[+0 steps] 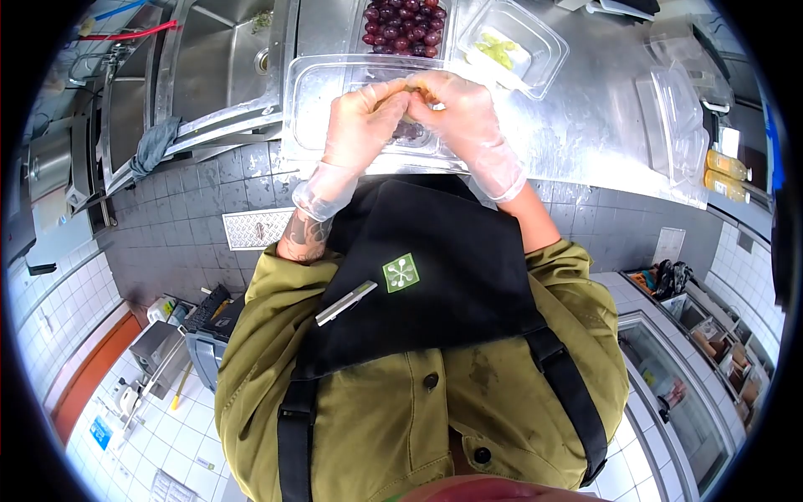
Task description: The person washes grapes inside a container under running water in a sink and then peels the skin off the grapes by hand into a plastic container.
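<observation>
My left hand (365, 121) and my right hand (456, 107), both in clear plastic gloves, meet with their fingertips pinched together. Whatever small thing sits between the fingers is mostly hidden by them. Below them on the steel counter is a clear plastic container (303, 105), with some dark, grape-like pieces (408, 131) partly visible in it. Just beyond, a container of red grapes (403, 27) stands at the back. To the right of my right hand, another clear container (542, 60) holds pale green pieces (495, 50).
Steel sinks (219, 58) lie to the left, with a grey cloth (155, 149) over their front edge. Clear plastic containers (676, 125) lie at the counter's right end, near bottles of yellow liquid (728, 176). The steel counter (585, 125) runs along in front of me.
</observation>
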`<control>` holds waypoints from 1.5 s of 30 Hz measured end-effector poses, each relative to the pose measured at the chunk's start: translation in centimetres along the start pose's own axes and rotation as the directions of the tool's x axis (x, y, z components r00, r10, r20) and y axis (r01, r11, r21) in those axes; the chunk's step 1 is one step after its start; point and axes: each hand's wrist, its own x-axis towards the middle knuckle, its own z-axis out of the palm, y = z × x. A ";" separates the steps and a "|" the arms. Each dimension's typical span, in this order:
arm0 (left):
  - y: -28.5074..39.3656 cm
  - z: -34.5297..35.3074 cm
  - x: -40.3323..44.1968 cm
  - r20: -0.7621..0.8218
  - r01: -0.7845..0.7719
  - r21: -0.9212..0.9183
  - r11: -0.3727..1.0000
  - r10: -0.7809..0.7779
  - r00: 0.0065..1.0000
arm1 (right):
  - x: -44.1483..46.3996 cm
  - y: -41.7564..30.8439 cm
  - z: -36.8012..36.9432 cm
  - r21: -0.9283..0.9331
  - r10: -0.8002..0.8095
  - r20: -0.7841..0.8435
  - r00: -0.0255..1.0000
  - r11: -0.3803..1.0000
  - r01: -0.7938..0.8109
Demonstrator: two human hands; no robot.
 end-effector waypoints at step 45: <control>-1.8 -2.2 0.8 0.115 0.210 -0.548 0.810 -0.176 0.978 | -1.4 -0.1 -0.8 0.253 0.396 -0.108 0.912 0.898 -0.360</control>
